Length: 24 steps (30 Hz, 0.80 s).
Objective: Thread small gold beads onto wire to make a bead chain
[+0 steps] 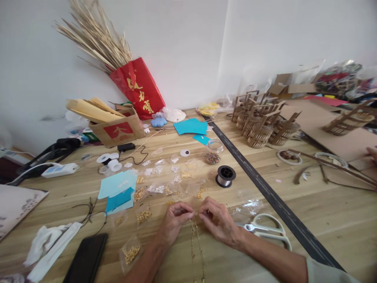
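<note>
My left hand [177, 219] pinches thumb against forefinger near the front middle of the table. Facing it, a small gap away, my right hand [218, 221] is pinched too. Between them a thin gold-coloured beaded chain [201, 251] hangs in two strands toward the table's near edge. Its top ends run up to my fingertips; the exact join is too small to make out. Small bags of gold beads [143, 216] lie left of my left hand. Scissors with cream handles [269, 228] lie beside my right forearm, and a black spool of clear thread [225, 176] stands beyond my right hand.
A black phone [85, 259] lies at front left, near blue cards [119, 190]. A dish of mixed beads [212, 158] sits past the spool. Small woven baskets [260, 131] crowd the back right. Another person's hand [372, 154] shows at the right edge.
</note>
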Each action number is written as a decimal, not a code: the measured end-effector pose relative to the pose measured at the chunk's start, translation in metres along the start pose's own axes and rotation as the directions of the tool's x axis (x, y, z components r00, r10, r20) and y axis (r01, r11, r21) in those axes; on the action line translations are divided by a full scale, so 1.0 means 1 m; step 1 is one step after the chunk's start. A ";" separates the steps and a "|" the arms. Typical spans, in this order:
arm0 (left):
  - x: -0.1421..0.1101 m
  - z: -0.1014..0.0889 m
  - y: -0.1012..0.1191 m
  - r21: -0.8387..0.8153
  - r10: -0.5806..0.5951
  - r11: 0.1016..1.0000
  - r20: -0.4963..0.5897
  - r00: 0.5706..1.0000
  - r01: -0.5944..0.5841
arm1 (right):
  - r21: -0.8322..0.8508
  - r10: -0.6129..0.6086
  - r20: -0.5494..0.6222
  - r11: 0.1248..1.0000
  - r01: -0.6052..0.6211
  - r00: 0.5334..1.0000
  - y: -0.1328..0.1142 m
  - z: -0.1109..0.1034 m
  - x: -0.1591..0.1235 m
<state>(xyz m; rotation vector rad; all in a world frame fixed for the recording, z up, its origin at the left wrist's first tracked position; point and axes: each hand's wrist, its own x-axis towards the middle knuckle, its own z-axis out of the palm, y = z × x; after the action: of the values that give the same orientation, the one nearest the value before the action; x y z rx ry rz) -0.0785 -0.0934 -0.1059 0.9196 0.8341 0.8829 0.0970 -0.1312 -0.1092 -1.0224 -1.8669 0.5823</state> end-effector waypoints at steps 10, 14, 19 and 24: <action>0.001 -0.001 -0.001 -0.012 0.054 0.998 0.014 0.998 -0.053 | -0.011 -0.008 -0.018 1.000 0.008 1.000 -0.001 0.001 0.000; 0.001 -0.001 -0.002 -0.017 0.041 0.999 0.014 0.999 -0.040 | -0.009 -0.017 -0.019 1.000 0.017 1.000 0.000 0.001 -0.001; 0.002 -0.003 -0.004 -0.018 0.041 0.999 0.020 0.999 -0.040 | 0.000 -0.041 -0.016 0.999 0.041 0.999 0.002 0.002 -0.001; 0.002 -0.003 -0.004 -0.035 0.040 0.999 0.028 0.999 -0.039 | 0.001 -0.042 -0.022 0.999 0.042 0.999 0.002 0.002 0.000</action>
<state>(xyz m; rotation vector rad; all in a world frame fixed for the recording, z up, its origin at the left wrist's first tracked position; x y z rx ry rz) -0.0792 -0.0921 -0.1108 0.9195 0.7757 0.9134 0.0965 -0.1303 -0.1114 -0.9824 -1.8639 0.5454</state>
